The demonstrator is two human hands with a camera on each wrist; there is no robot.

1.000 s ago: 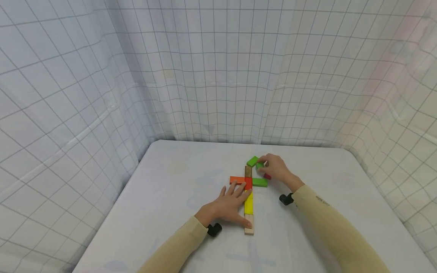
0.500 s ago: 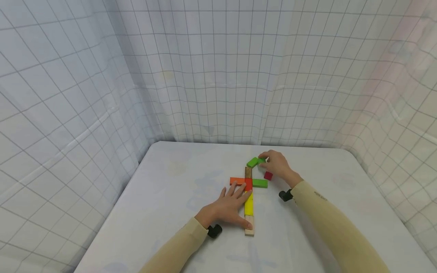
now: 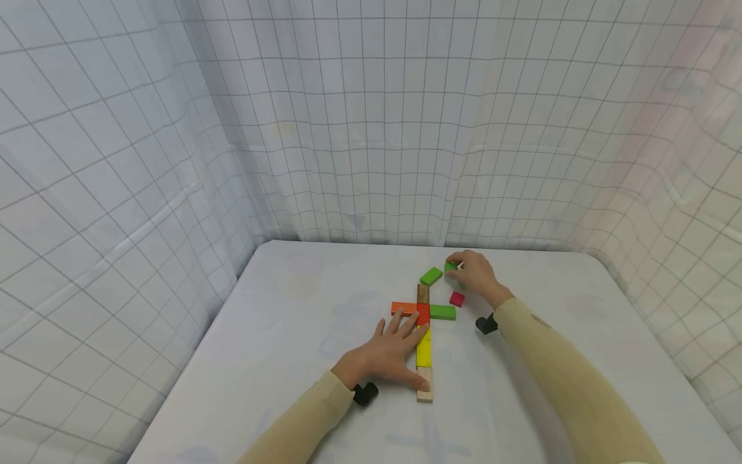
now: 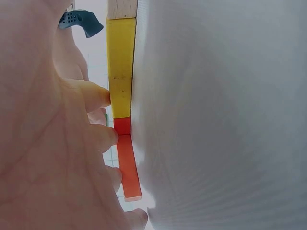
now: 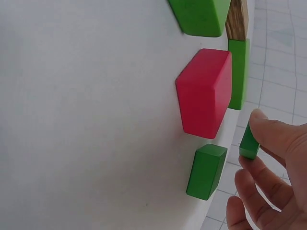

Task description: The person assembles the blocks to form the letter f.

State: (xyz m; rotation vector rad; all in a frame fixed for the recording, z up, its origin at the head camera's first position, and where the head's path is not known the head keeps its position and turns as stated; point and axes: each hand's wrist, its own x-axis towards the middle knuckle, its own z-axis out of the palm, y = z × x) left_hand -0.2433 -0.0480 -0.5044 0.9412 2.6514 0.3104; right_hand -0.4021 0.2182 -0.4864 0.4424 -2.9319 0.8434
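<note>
My right hand (image 3: 475, 274) pinches a small dark green block (image 5: 249, 141) between thumb and fingers, lifted off the table in the right wrist view. A crimson block (image 5: 204, 93) and a second dark green block (image 5: 207, 172) lie on the table beside it. My left hand (image 3: 390, 356) is spread over a cross of wooden blocks, its fingertips touching them. In the cross are a red block (image 3: 424, 313), an orange block (image 3: 404, 308), a bright green block (image 3: 443, 312), yellow blocks (image 3: 424, 348), a dark brown block (image 3: 423, 294) and a pale wood block (image 3: 425, 393).
Another bright green block (image 3: 431, 276) sits slanted at the far end of the brown block. The white table (image 3: 290, 335) is enclosed on its sides and back by a white grid-lined curtain (image 3: 371, 129).
My right hand has drawn the dark green block away from the slanted bright green one, outward and to the right. The crimson block now shows fully. My left hand stays in place.
</note>
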